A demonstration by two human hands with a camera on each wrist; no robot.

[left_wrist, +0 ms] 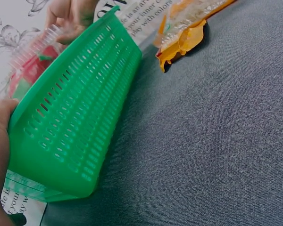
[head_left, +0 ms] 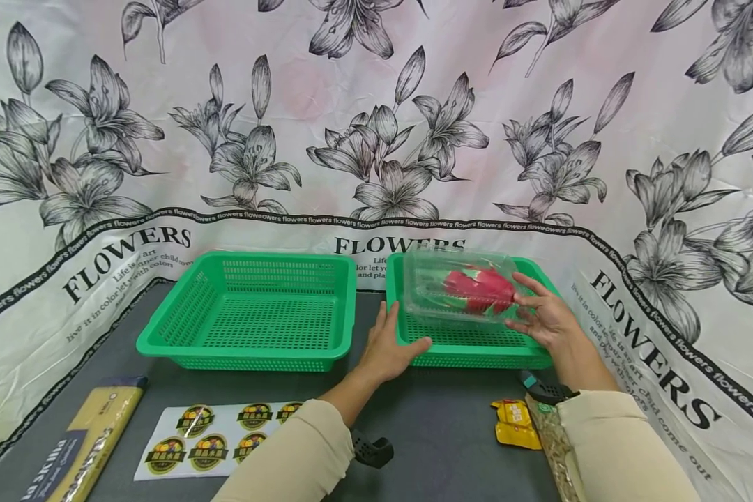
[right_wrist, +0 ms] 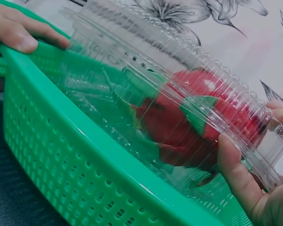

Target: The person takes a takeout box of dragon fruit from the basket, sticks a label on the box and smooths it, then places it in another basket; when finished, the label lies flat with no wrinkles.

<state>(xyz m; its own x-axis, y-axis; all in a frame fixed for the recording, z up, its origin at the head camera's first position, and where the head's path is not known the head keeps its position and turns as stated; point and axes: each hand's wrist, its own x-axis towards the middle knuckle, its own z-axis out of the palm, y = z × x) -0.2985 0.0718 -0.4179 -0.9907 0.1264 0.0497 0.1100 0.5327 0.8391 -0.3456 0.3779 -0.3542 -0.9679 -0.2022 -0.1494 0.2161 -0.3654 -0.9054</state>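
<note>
A clear plastic clamshell box (head_left: pixel 423 282) with a red dragon fruit (head_left: pixel 484 287) inside is tilted over the right green basket (head_left: pixel 477 358). My right hand (head_left: pixel 549 314) holds its right end, thumb on the near side and fingers behind, as the right wrist view shows. My left hand (head_left: pixel 389 348) touches the near left corner of that basket, thumb spread over the front rim and fingers fairly straight along the left side. In the left wrist view the thumb (left_wrist: pixel 4 110) lies right at the green rim.
A second green basket (head_left: pixel 245 354) stands to the left. On the grey table are a sheet of round stickers (head_left: pixel 219 438), a tan packet (head_left: pixel 97 436) at the left, and a small yellow packet (head_left: pixel 516 424) beside a long clear bag (head_left: pixel 552 446) at the right. A flower-print cloth hangs behind.
</note>
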